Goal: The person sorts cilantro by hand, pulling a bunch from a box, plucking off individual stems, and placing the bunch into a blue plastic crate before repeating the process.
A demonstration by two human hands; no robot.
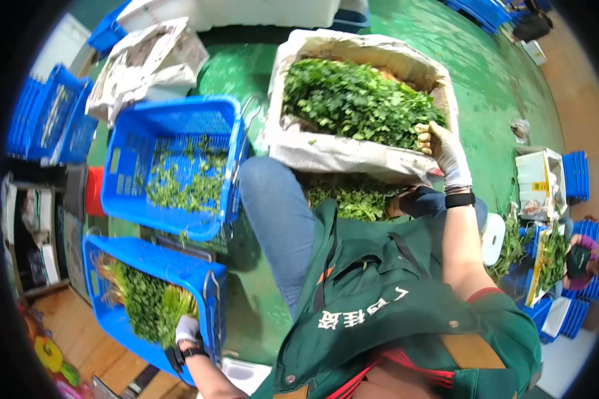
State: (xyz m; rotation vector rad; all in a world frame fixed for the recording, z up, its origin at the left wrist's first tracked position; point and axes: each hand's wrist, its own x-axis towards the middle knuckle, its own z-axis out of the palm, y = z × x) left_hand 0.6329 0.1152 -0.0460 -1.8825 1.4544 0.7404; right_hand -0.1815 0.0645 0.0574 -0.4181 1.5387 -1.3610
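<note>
My left hand (pixel 188 329), in a white glove, reaches into the lower blue basket (pixel 209 266). It is closed on a bunch of leafy greens (pixel 178 306), its fingertips partly hidden among the leaves. More bunches (pixel 143 292) lie beside it, pale root ends toward the left. In a glove with yellowish fingertips, my right hand (pixel 439 143) is at the near right corner of a lined white box (pixel 353 151). Its fingers are curled; whether anything small is between them does not show. Dark green leafy greens (pixel 359 100), like celery or cilantro, fill that box.
Another blue basket (pixel 170 110) holds loose leaves and sprigs. More greens (pixel 356 203) lie between my knees. Blue crates (pixel 50 113) are stacked at far left, near a cloth-covered white box (pixel 146 66). A co-worker (pixel 582 259) is at far right beside crates of greens.
</note>
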